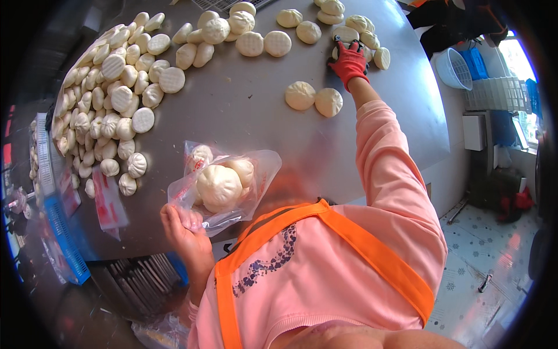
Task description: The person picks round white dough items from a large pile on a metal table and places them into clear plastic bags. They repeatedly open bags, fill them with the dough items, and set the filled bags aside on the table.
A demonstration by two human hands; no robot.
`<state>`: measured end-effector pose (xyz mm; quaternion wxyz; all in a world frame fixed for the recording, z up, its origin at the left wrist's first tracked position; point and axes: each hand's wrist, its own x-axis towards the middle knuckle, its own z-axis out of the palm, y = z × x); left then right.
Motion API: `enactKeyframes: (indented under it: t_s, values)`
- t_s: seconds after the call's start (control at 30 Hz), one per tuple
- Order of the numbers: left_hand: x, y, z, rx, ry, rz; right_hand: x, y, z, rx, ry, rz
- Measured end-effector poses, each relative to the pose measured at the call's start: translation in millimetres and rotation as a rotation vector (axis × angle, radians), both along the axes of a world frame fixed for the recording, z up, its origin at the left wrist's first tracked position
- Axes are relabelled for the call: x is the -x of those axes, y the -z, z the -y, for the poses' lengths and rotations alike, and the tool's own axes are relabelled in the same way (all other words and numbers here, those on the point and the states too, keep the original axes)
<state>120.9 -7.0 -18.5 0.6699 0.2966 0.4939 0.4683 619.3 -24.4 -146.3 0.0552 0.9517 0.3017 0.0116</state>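
My bare left hand [186, 229] pinches the edge of a clear plastic bag [267, 172] with red print. Several pale steamed buns [219, 187] sit inside it, a pleated one at its mouth. My right hand [350, 63], in a red glove with black fingertips, reaches to the far right of the metal table [244, 118]. Its fingers spread over a cluster of buns [345, 34]; the glove hides whether one is gripped. Nearer to me, a bun [300, 95] and a pleated bun [328, 102] lie side by side.
A large heap of buns [124, 98] covers the table's left side, with more along the far edge. Flat printed plastic bags [107, 198] lie at the left front. A blue crate [65, 237] stands beyond the left edge. Past the right edge are a white basket [453, 69] and a person [457, 19].
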Motion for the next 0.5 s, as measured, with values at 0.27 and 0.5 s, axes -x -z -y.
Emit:
enactKeyframes:
  t_s: [0.27, 0.5]
  values:
    - [-7, 3, -3, -0.013, 0.034, -0.002, 21, -2, 26, -0.196, -0.152, -0.064]
    - [-10, 2, -4, -0.002, 0.047, -0.017, -8, 11, 63, -0.712, -0.406, -0.246]
